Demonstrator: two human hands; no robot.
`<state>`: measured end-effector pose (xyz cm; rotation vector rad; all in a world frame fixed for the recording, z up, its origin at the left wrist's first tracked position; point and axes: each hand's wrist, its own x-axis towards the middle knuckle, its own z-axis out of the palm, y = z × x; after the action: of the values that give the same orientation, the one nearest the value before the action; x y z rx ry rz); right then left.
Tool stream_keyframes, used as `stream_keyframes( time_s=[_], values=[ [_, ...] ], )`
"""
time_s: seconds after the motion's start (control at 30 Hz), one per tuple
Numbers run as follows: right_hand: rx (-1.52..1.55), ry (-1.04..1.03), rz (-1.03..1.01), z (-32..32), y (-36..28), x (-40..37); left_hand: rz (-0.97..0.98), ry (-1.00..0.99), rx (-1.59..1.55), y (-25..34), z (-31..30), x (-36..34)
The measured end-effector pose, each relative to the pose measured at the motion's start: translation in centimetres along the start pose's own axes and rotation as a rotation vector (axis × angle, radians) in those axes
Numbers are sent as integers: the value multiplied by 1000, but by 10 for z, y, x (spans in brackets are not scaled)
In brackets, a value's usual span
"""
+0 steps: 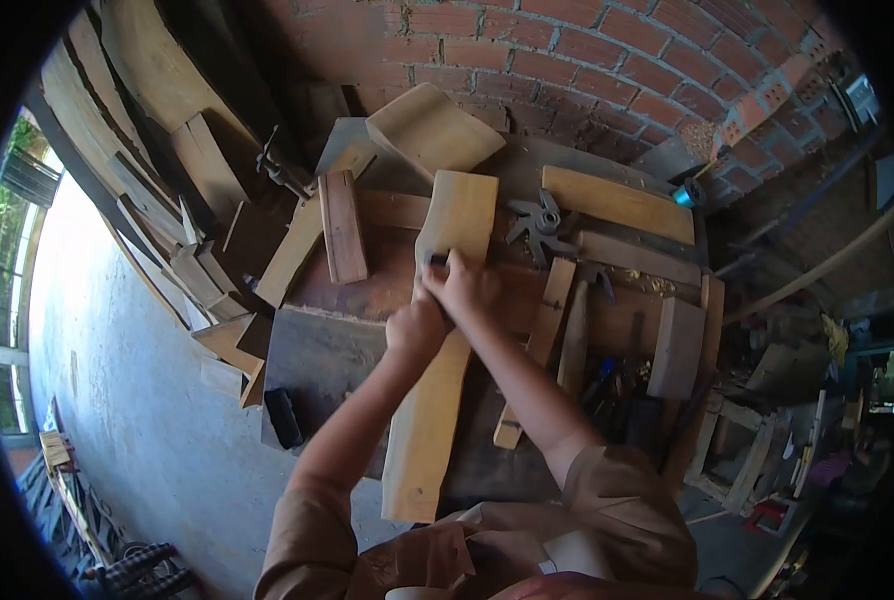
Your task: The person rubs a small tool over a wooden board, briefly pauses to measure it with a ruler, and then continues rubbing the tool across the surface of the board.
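A long pale wooden board with curved edges lies lengthwise in front of me on the workbench. Both hands meet over its middle. My right hand is closed round a small dark block pressed to the board's face; most of the block is hidden by the fingers, and the hand is slightly blurred. My left hand is closed just below and left of the right, touching it. What lies inside the left fingers is hidden.
On the workbench lie a reddish wood block, a curved wooden piece, a dark star-shaped metal part, a wooden bar with pegs and a grey block. Planks lean at left; a brick wall stands behind.
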<state>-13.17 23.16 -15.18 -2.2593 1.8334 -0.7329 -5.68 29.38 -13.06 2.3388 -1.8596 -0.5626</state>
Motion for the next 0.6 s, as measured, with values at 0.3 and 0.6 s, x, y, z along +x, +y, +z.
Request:
stream_keyframes(
  time_s=[0.3, 0.6],
  values=[
    [-129, -134, 169, -41, -5, 237, 45, 251, 36, 65, -93, 215],
    [86, -71, -13, -105, -69, 31, 126, 186, -21, 3, -108, -30]
  ],
)
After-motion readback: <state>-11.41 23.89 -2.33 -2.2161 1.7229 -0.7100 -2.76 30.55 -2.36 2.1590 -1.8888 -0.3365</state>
